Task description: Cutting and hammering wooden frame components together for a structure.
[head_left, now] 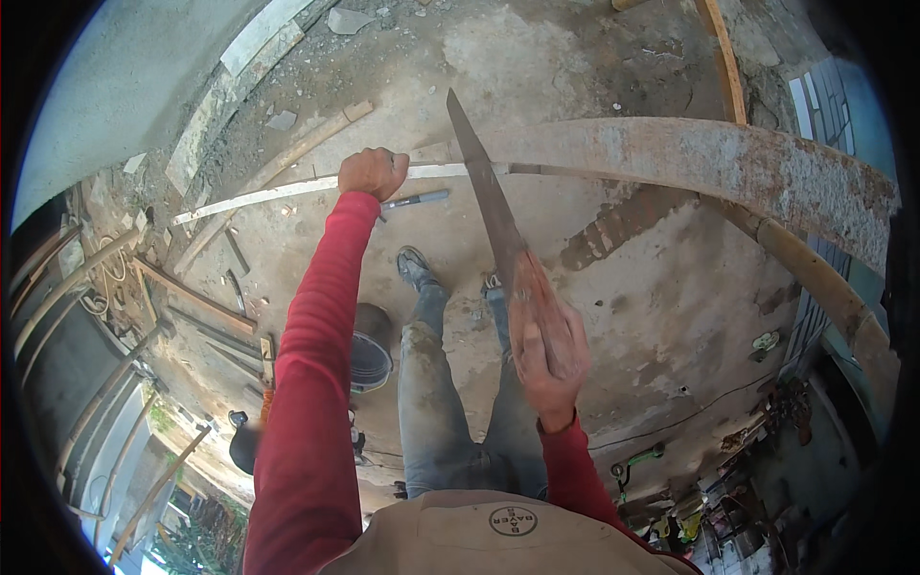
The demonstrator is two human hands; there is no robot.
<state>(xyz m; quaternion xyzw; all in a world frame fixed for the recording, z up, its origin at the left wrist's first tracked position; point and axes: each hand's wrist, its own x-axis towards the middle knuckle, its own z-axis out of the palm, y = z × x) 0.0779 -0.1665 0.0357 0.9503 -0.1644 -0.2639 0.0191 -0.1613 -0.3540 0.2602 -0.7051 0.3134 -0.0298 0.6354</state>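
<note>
My right hand (551, 359) is wrapped round the wooden handle of a handsaw (492, 206). Its long blade points away from me and crosses a narrow pale wooden strip (278, 192), beside the end of a wide weathered plank (690, 149). To the left of the blade, my left hand (374, 173) is closed in a fist on the strip. How the strip and plank join is hard to make out. Just below the strip, near my left hand, is a slim dark tool (417, 199) whose kind I cannot tell.
A dark bucket (370, 360) stands left of my legs. Wooden battens (196, 295) lie on the floor at the left. A thick bamboo pole (805, 254) runs under the plank at the right. A green-handled tool (637, 462) lies at the lower right, near assorted clutter.
</note>
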